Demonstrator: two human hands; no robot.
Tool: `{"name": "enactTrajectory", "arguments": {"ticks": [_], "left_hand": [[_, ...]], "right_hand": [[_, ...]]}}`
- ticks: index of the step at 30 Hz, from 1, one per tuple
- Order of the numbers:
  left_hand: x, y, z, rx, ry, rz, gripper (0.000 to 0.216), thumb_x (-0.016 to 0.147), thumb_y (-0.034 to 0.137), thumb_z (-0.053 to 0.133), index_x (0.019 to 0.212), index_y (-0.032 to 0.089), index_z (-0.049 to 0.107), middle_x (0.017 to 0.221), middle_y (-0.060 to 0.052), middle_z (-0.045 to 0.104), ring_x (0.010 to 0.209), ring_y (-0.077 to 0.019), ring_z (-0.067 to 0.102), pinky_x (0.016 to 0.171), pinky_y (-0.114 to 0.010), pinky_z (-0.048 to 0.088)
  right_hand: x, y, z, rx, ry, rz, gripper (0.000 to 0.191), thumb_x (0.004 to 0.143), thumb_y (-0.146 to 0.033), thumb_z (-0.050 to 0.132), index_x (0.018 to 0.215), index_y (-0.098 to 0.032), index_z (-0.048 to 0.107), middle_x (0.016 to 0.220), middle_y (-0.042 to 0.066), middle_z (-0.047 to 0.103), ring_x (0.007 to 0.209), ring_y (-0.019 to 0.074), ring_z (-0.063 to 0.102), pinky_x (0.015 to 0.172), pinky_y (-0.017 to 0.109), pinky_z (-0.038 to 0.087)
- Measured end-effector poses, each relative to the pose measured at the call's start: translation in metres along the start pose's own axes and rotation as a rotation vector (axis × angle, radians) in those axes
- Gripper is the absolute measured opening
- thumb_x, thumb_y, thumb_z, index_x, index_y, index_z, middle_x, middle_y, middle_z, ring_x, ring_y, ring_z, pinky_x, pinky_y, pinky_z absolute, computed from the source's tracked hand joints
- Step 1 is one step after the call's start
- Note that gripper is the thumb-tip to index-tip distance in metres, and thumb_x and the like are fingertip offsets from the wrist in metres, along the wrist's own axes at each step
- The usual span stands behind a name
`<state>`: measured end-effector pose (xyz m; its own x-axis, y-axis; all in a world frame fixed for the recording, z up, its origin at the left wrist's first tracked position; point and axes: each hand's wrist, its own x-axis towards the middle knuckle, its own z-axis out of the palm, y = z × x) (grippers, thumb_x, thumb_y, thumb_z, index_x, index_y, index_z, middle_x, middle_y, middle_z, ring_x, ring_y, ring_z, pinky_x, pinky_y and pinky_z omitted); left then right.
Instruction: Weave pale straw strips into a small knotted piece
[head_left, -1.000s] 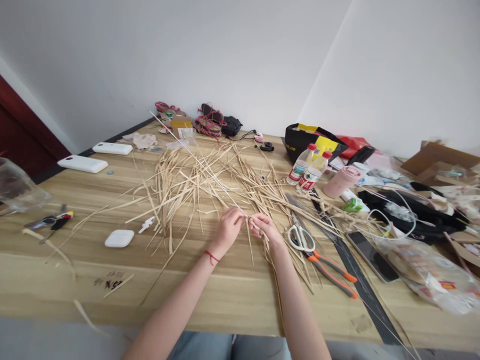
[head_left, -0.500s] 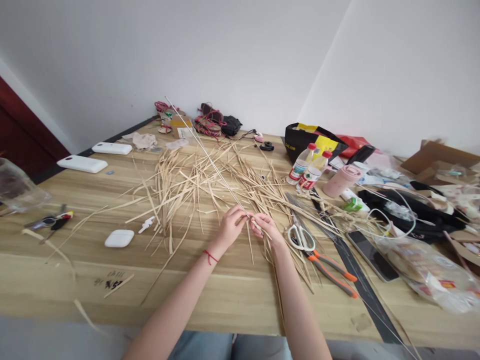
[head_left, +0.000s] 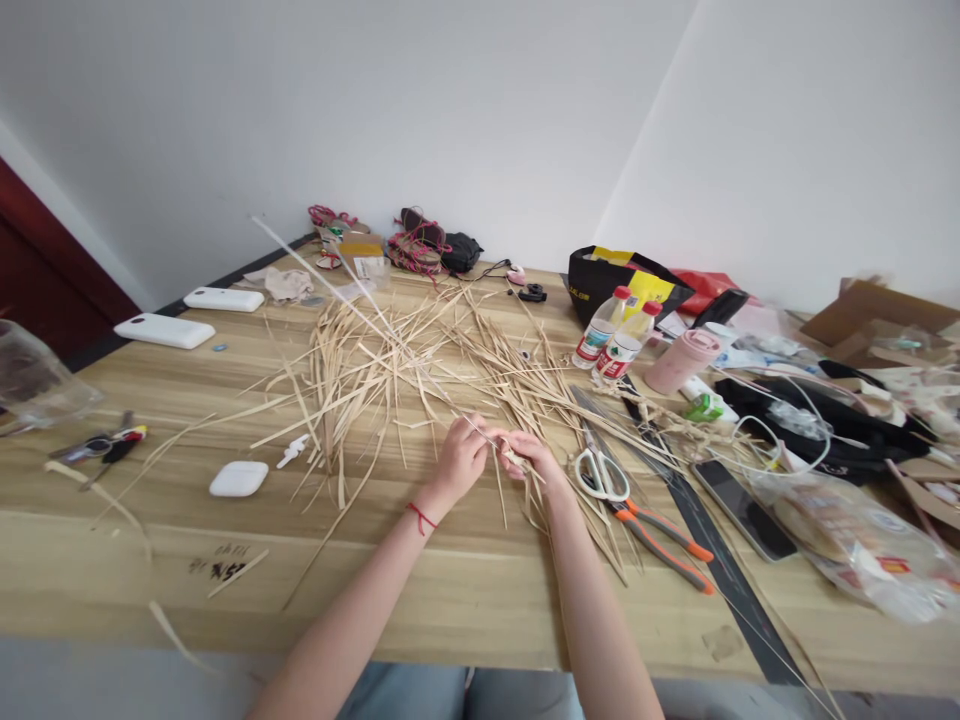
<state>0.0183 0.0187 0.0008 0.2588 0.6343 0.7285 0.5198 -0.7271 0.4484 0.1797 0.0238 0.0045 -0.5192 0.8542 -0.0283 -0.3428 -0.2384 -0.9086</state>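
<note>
My left hand (head_left: pixel 460 455), with a red string bracelet at the wrist, has its fingers closed round the lower part of a long thin metal rod (head_left: pixel 300 258). The rod slants up and to the left, its far part blurred by motion. My right hand (head_left: pixel 534 458) pinches a small pale piece of plant strip (head_left: pixel 514 458) at the rod's near end. Whether the strip is wound round the rod is too small to tell. Beyond both hands lies a loose spread of dry straw-coloured strips (head_left: pixel 390 370). Scissors with white handles (head_left: pixel 602 476) lie right of my right hand.
Orange-handled pliers (head_left: pixel 664 545) lie by the scissors, with a phone (head_left: pixel 746 510) farther right. Two bottles (head_left: pixel 621 345), a pink cup (head_left: pixel 684 360) and a black-and-yellow bag (head_left: pixel 622 280) stand at the back right. A white earphone case (head_left: pixel 238 479) lies on the left.
The rod's far end has swung to the left and a little down, and now looks smeared. Both hands stay nearly in place, with the fingers slightly shifted.
</note>
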Motion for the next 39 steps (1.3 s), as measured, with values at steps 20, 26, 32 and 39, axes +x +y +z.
{"name": "enactTrajectory", "arguments": {"ticks": [20,26,32,39], "left_hand": [[0.004,0.000,0.002,-0.011,-0.006,-0.039,0.015,0.084,0.014,0.051,0.091,0.021,0.062,0.086,-0.004,0.062,0.087,-0.0193,0.056,0.079,-0.034,0.045],[0.005,0.000,0.001,-0.046,0.008,-0.078,0.010,0.081,0.013,0.056,0.084,0.020,0.061,0.083,-0.003,0.064,0.082,-0.0187,0.057,0.077,-0.034,0.045],[0.008,0.002,-0.003,-0.091,0.047,-0.124,0.003,0.081,0.019,0.058,0.080,0.019,0.061,0.080,-0.003,0.063,0.079,-0.0174,0.057,0.075,-0.032,0.045],[0.008,0.002,-0.003,-0.168,0.031,-0.157,0.006,0.084,0.020,0.055,0.084,0.019,0.061,0.084,-0.004,0.062,0.082,-0.0161,0.057,0.077,-0.030,0.045]], "right_hand": [[0.003,0.006,0.000,-0.027,0.165,-0.090,0.029,0.068,-0.045,0.066,0.063,-0.018,0.058,0.046,-0.003,0.050,0.035,0.0056,0.031,0.036,0.020,0.016],[0.003,0.006,0.002,-0.054,0.146,-0.134,0.029,0.072,-0.045,0.065,0.066,-0.017,0.060,0.052,-0.001,0.056,0.037,0.0059,0.034,0.036,0.020,0.019],[0.004,0.008,0.004,-0.056,0.165,-0.195,0.030,0.075,-0.049,0.062,0.072,-0.018,0.059,0.055,-0.002,0.053,0.038,0.0055,0.033,0.036,0.020,0.019],[0.008,0.008,-0.003,-0.029,0.314,-0.282,0.032,0.071,-0.050,0.066,0.080,-0.020,0.060,0.059,-0.003,0.051,0.037,0.0044,0.031,0.035,0.020,0.019]]}}
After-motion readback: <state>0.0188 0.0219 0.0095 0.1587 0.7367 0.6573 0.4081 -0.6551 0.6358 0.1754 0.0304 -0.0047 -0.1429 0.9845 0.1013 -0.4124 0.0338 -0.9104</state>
